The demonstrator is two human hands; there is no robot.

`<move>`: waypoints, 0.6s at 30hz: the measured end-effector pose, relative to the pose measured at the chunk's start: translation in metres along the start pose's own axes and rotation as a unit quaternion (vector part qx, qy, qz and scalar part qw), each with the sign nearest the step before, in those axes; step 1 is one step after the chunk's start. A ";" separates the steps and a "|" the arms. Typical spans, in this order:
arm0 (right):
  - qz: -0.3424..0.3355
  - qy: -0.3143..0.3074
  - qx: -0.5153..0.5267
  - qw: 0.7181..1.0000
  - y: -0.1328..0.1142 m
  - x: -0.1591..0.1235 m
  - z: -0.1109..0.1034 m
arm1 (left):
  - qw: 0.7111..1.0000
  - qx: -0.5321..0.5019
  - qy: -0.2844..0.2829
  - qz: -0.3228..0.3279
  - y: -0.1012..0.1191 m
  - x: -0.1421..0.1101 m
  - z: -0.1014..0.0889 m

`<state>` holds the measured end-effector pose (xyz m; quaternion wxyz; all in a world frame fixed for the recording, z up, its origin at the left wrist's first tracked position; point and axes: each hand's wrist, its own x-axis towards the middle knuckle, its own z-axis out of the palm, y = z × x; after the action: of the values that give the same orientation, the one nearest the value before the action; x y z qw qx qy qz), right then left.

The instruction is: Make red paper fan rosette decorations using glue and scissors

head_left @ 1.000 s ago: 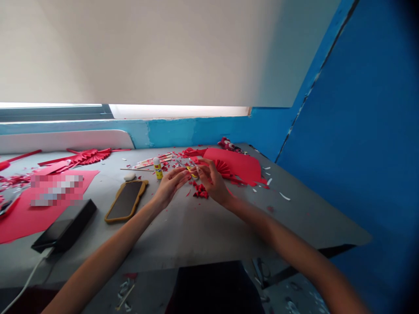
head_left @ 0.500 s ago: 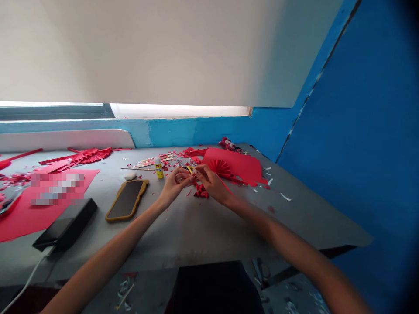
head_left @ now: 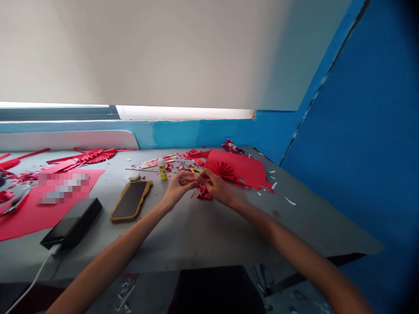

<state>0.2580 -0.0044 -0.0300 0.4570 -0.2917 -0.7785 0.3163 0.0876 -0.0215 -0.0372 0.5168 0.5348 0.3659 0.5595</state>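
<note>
My left hand and my right hand meet over the table with fingertips pinched together. What they pinch is small and mostly hidden by the fingers. Below and between the hands lie small folded red paper pieces. Yellow-handled scissors rest just beyond the fingertips. A pleated red paper fan sits behind my right hand, partly on a red paper sheet. Left of my left hand stands a yellow glue stick with a white cap.
A phone in a mustard case, a white oval object and a black box with a white cable lie left. A red sheet and another pleated fan are farther left. A plush toy sits near the blue wall.
The view has shifted slightly, so the table's things appear a little farther right. My hands stay pinched together, with the fingertips slightly rearranged. The scissors' yellow handle shows more clearly.
</note>
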 end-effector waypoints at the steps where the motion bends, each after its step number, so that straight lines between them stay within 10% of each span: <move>1: 0.003 0.002 0.020 1.000 0.001 0.000 0.000 | 1.000 -0.010 -0.006 -0.006 0.000 -0.001 0.000; 8: 0.099 -0.016 0.252 0.963 -0.001 0.000 0.007 | 0.999 -0.027 -0.026 0.006 -0.001 -0.002 0.000; 18: 0.192 -0.044 0.509 0.838 -0.008 0.000 0.013 | 0.997 -0.008 -0.047 0.053 0.007 -0.001 0.003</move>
<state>0.2447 -0.0122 -0.0288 0.4367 -0.1474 -0.4547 0.7621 0.0890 -0.0245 -0.0301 0.5069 0.5750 0.3082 0.5634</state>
